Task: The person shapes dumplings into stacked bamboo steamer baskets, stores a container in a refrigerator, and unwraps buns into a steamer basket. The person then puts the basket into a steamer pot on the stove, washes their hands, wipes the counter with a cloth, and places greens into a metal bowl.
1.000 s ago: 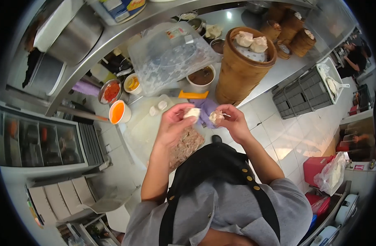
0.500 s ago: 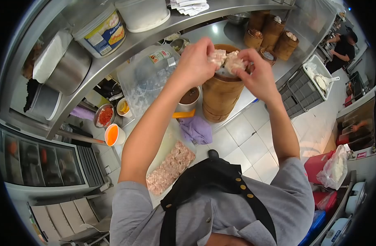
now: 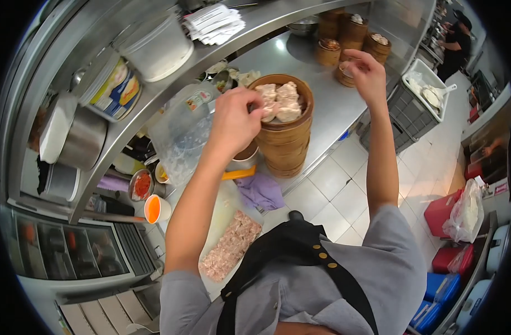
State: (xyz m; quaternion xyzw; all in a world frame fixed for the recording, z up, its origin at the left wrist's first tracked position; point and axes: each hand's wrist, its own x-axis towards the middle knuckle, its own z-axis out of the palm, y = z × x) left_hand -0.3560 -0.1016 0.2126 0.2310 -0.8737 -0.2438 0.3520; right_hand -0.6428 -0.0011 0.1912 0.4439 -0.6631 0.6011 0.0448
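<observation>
A stack of round bamboo steamers (image 3: 286,142) stands on the steel counter. Several pale, meat-filled dumplings (image 3: 288,99) sit close together in its top basket. My left hand (image 3: 236,120) is at the basket's left side, its fingers closed on the edge of the leftmost dumpling. The fingertips are partly hidden. Over to the right, my right hand (image 3: 368,75) is raised beside a small bamboo steamer (image 3: 346,77), fingers curved and apart. Whatever lies in that small steamer is mostly behind the fingers. A long tray of pinkish minced meat (image 3: 231,245) lies near my apron.
Filled bamboo steamers (image 3: 353,36) stand at the back. A purple cloth (image 3: 261,190), a cup of orange filling (image 3: 157,209) and a clear plastic lid (image 3: 183,125) lie left of the stack. A steel shelf (image 3: 222,53) runs overhead. A person (image 3: 456,47) works far right.
The two dumplings that were in my hands are now in the top basket. My right hand has moved right, to the small steamer; my left hand has stayed at the basket's left side.
</observation>
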